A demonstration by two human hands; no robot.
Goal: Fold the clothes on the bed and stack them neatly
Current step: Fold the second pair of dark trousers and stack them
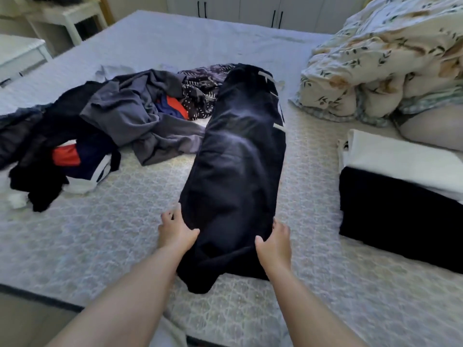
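Bare mattress (105, 236) margins beside dark trousers (238, 171), hands (175, 231) on edges.

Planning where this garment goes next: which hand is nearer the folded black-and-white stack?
Right. The right hand grips the dark trousers' edge on the side facing the folded stack; the left hand is across the trousers, farther away.

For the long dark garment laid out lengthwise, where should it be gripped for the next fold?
Probably at the near end of the dark garment, one side edge per hand, where the left hand and right hand sit: it lies long and narrow, so that end folds away.
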